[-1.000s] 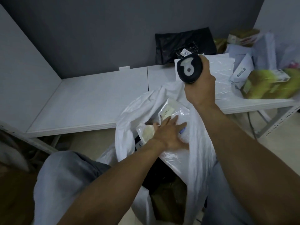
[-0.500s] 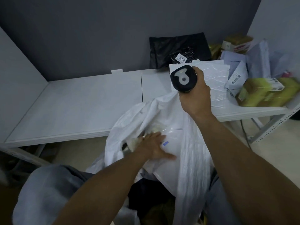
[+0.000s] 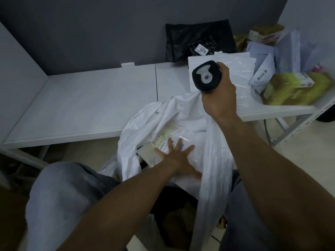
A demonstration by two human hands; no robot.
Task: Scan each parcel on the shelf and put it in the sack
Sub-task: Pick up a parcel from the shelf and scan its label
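Below, crinkled white sack [image 3: 213, 160], glossy flat parcel [image 3: 183, 142]

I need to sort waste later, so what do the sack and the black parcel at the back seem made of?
Sack: thin white plastic, perhaps woven; it creases and drapes limply. Black parcel: glossy plastic film, judging by its wrinkled sheen.
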